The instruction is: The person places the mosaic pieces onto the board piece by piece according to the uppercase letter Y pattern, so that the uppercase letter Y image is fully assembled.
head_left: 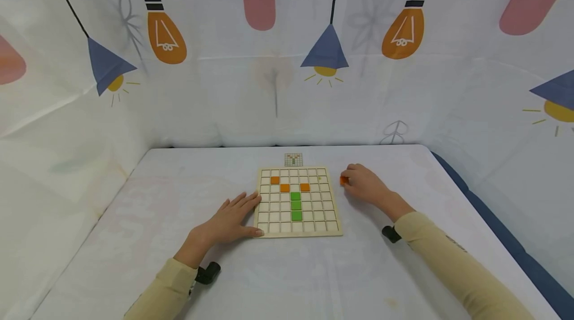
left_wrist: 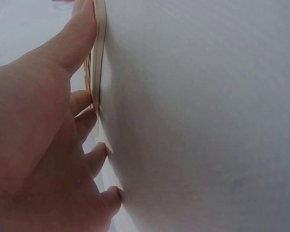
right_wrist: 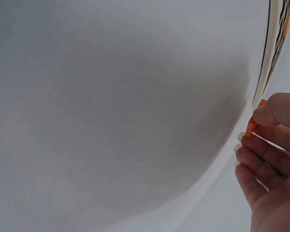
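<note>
A wooden grid board (head_left: 314, 234) lies on the white table, with orange square tiles (head_left: 305, 187) near its top and green square tiles (head_left: 296, 205) in a column at its middle. My left hand (head_left: 230, 220) rests at the board's left edge, fingers spread, thumb at the lower left corner. In the left wrist view the thumb and some fingertips touch the board's side (left_wrist: 100, 58). Just right of the board, my right hand (head_left: 362, 183) pinches an orange tile (right_wrist: 251, 126) between thumb and fingers; the other fingers are loosely bent.
A small pattern card (head_left: 293, 160) showing a grid lies directly behind the board. White cloth (head_left: 202, 100) printed with lamps and bulbs hangs behind the table (head_left: 287, 280). Dark blue material (head_left: 498, 230) runs along the table's right edge.
</note>
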The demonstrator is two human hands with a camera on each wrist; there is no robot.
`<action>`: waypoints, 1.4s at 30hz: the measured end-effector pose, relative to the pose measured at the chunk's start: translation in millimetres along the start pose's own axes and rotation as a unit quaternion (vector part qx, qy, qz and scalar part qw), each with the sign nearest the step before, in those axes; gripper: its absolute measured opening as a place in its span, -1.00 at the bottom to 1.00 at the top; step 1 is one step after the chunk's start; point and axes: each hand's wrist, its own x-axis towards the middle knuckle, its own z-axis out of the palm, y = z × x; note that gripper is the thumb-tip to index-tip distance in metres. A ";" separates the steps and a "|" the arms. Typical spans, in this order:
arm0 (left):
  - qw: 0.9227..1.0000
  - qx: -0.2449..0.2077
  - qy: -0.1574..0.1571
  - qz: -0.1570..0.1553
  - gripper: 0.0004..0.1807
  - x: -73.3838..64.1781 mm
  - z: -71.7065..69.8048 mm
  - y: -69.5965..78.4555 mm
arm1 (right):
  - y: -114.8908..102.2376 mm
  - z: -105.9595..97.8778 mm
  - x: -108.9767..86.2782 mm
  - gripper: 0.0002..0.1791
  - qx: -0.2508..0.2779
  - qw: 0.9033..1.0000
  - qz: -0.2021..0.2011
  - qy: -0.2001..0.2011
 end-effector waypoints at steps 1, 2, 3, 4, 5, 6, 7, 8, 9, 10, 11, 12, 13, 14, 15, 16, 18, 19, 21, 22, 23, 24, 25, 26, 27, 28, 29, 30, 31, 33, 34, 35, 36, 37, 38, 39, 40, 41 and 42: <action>1.000 -0.001 0.000 0.000 0.04 -0.2 -0.2 0.0 | -1.4 -0.1 0.7 -0.83 0.002 1.000 0.000 -0.001; 1.000 -0.002 -0.001 0.000 0.04 -0.5 -0.4 0.0 | -2.6 0.2 1.5 -0.82 0.003 1.000 -0.001 0.000; 1.000 -0.001 -0.002 -0.002 0.04 -0.8 -0.5 0.0 | -3.7 0.7 2.3 -0.82 0.004 1.000 -0.001 0.000; 1.000 -0.001 -0.001 -0.001 0.04 -1.0 -0.6 -0.2 | -4.8 1.1 3.0 -0.81 0.004 1.000 -0.003 0.000; 1.000 0.000 -0.003 -0.003 0.04 -1.2 -0.8 -0.2 | -6.0 1.6 3.9 -0.80 0.005 1.000 -0.003 0.002; 1.000 0.001 -0.003 -0.004 0.04 -1.2 -0.7 -0.3 | -7.1 2.0 4.9 -0.80 0.005 1.000 -0.005 0.003; 1.000 0.002 -0.005 -0.006 0.04 -1.0 -0.6 -0.6 | -8.3 2.3 5.8 -0.79 0.005 1.000 -0.008 0.004; 1.000 0.003 -0.004 -0.006 0.04 -1.0 -0.5 -1.1 | -9.5 2.7 6.9 -0.79 0.005 1.000 -0.010 0.004; 1.000 0.003 -0.004 -0.006 0.05 -0.9 -0.4 -1.4 | -10.8 3.0 8.1 -0.78 0.006 1.000 -0.011 0.004; 1.000 0.001 -0.004 -0.004 0.04 -0.7 -0.3 -1.7 | -12.4 2.7 9.1 -0.78 0.008 1.000 -0.012 0.005; 1.000 0.001 -0.005 -0.007 0.05 -0.6 -0.4 -1.7 | -13.6 3.1 10.4 -0.77 0.006 1.000 -0.014 0.005; 1.000 0.000 -0.005 -0.005 0.04 -0.5 -0.5 -1.7 | -15.0 3.1 11.5 -0.77 0.006 1.000 -0.016 0.004; 1.000 -0.001 -0.006 -0.005 0.04 -0.6 -0.9 -1.6 | -16.4 3.1 12.5 -0.77 0.006 1.000 -0.018 0.004; 1.000 -0.003 -0.006 -0.003 0.04 -0.8 -1.3 -1.4 | -17.6 3.2 13.6 -0.77 0.006 1.000 -0.021 0.006; 1.000 -0.005 -0.007 -0.003 0.04 -1.0 -1.7 -0.8 | -18.9 3.0 14.4 -0.77 0.007 1.000 -0.025 0.008; 1.000 -0.007 -0.008 -0.003 0.04 -1.1 -2.2 -0.2 | -20.2 2.7 15.2 -0.77 0.008 1.000 -0.027 0.009; 1.000 -0.010 -0.008 -0.001 0.04 -1.3 -3.3 0.6 | -22.5 2.3 16.9 -0.77 0.011 1.000 -0.028 0.008; 1.000 -0.012 -0.007 -0.001 0.04 -1.2 -3.7 1.0 | -23.6 2.1 17.9 -0.77 0.012 0.999 -0.029 0.009; 1.000 -0.013 -0.006 -0.001 0.04 -1.0 -4.3 1.4 | -25.6 1.9 20.0 -0.75 0.014 1.000 -0.025 0.004; 1.000 -0.012 -0.006 -0.002 0.04 -0.9 -4.6 1.6 | -26.6 2.1 21.0 -0.75 0.014 1.000 -0.023 0.001; 1.000 -0.012 -0.006 -0.002 0.04 -0.8 -4.8 1.8 | -27.7 1.9 21.9 -0.74 0.016 1.000 -0.023 -0.001; 1.000 -0.011 -0.006 -0.004 0.04 -0.7 -4.9 1.8 | -28.7 2.1 23.0 -0.74 0.016 1.000 -0.023 -0.003; 1.000 -0.010 -0.007 -0.005 0.04 -0.7 -4.9 1.9 | -29.8 2.2 23.9 -0.74 0.017 1.000 -0.023 -0.006; 1.000 -0.008 -0.008 -0.006 0.04 -0.8 -4.9 2.0 | -30.8 2.5 24.6 -0.74 0.019 1.000 -0.023 -0.009; 1.000 -0.008 -0.008 -0.007 0.04 -0.9 -4.8 2.0 | -32.0 2.6 25.2 -0.73 0.022 0.999 -0.023 -0.011; 1.000 -0.009 -0.008 -0.007 0.04 -0.9 -4.7 2.1 | -33.2 2.8 25.9 -0.73 0.023 0.999 -0.023 -0.014; 1.000 -0.008 -0.010 -0.009 0.04 -1.0 -4.7 2.3 | -34.4 2.9 26.5 -0.73 0.025 0.999 -0.022 -0.016; 1.000 -0.009 -0.011 -0.010 0.04 -1.1 -4.7 2.6 | -35.4 3.4 27.3 -0.72 0.026 0.999 -0.021 -0.019; 1.000 -0.008 -0.012 -0.010 0.04 -1.2 -4.7 3.0 | -36.4 3.7 27.9 -0.71 0.028 0.999 -0.020 -0.022; 1.000 -0.011 -0.012 -0.011 0.04 -1.5 -5.2 4.0 | -37.7 5.0 29.6 -0.70 0.028 0.999 -0.019 -0.027; 1.000 -0.012 -0.012 -0.012 0.04 -1.5 -5.5 4.6 | -38.2 5.7 30.6 -0.69 0.028 0.999 -0.019 -0.028; 1.000 -0.014 -0.013 -0.013 0.04 -1.5 -5.9 5.1 | -38.6 6.4 31.6 -0.69 0.026 0.999 -0.019 -0.029; 1.000 -0.016 -0.012 -0.013 0.03 -1.4 -6.0 5.4 | -39.0 7.2 32.7 -0.69 0.025 0.999 -0.020 -0.030; 1.000 -0.017 -0.011 -0.014 0.03 -1.3 -6.1 5.5 | -39.3 8.0 33.8 -0.69 0.023 0.999 -0.021 -0.030; 1.000 -0.020 -0.011 -0.015 0.03 -1.3 -6.4 5.9 | -39.7 8.8 34.8 -0.69 0.023 0.999 -0.023 -0.030; 1.000 -0.021 -0.010 -0.016 0.03 -1.2 -6.3 5.9 | -40.3 9.4 35.8 -0.69 0.023 0.999 -0.024 -0.030; 1.000 -0.020 -0.010 -0.016 0.03 -1.0 -5.9 5.8 | -41.0 10.1 36.8 -0.69 0.026 0.999 -0.025 -0.029; 1.000 -0.020 -0.010 -0.017 0.03 -1.1 -5.7 5.7 | -41.6 10.9 37.7 -0.70 0.027 0.999 -0.027 -0.029; 1.000 -0.020 -0.009 -0.018 0.03 -1.2 -5.2 5.4 | -42.4 11.6 38.6 -0.72 0.031 0.999 -0.030 -0.028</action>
